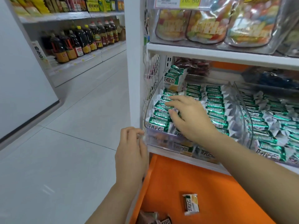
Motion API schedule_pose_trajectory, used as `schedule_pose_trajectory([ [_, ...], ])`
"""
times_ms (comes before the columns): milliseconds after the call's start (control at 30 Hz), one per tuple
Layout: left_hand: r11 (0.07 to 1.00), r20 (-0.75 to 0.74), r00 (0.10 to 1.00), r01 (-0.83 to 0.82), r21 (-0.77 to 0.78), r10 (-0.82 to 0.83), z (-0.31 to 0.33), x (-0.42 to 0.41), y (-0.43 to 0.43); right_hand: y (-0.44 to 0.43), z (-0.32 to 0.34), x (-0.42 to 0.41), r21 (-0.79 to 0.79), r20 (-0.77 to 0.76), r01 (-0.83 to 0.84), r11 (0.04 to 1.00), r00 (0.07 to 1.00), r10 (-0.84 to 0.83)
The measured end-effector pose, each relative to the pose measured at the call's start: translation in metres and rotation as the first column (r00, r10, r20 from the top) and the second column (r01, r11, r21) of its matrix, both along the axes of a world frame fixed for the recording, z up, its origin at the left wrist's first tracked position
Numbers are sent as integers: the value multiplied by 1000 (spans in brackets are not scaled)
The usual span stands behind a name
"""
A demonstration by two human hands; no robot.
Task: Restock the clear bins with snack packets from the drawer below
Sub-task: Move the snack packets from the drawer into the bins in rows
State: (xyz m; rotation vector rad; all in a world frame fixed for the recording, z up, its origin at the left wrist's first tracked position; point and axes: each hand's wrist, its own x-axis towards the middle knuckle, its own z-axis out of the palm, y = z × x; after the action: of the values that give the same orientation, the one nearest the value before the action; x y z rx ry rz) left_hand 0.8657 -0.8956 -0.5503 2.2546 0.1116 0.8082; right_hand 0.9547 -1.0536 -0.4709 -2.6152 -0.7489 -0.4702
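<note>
The right hand (189,117) reaches into the clear bin (161,140) on the white shelf (210,166). Its fingers are nearly straight & a bit spread, and they lie flat on the rows of green snack packets (161,126) w/o pinching any; the thumb touches a packet in the left row. The left hand (131,152) is at the bin's front left corner, w/ fingers curled on the edge there, so it holds the bin. The packets stand on edge in approx. three rows, w/ some more piled higher at the back. Just beside it, on the right, a 2nd clear bin (242,113) has the same green packets, lying less tidy. Under the shelf the orange drawer (218,191) stands open; one loose packet (191,204) lies on its bottom, well apart from a few dark packets (153,219) at the near edge. Above, an upper bin (242,47) holds big colourful bags (203,28), w/ a yellow price tag (190,0) on it. Across the aisle, oil bottles (80,41) stand on a far rack (72,65).
</note>
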Motion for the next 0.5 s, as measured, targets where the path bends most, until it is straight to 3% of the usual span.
schedule_pose_trajectory([
  [133,975,-326,942,145,167,-85,-31,-34,-3,-23,-31,-55,86,147,-163,983,978,149],
  [300,926,-654,753,296,234,-75,-62,-69,-2,-54,-89,-103,145,198,-259,955,953,229],
  [400,904,-770,635,364,224,-64,-70,-77,-2,-70,-133,-116,123,108,-285,951,956,272],
  [500,903,-779,623,374,213,-75,-75,-80,-4,-83,-182,-115,-48,-178,-185,982,969,174],
])
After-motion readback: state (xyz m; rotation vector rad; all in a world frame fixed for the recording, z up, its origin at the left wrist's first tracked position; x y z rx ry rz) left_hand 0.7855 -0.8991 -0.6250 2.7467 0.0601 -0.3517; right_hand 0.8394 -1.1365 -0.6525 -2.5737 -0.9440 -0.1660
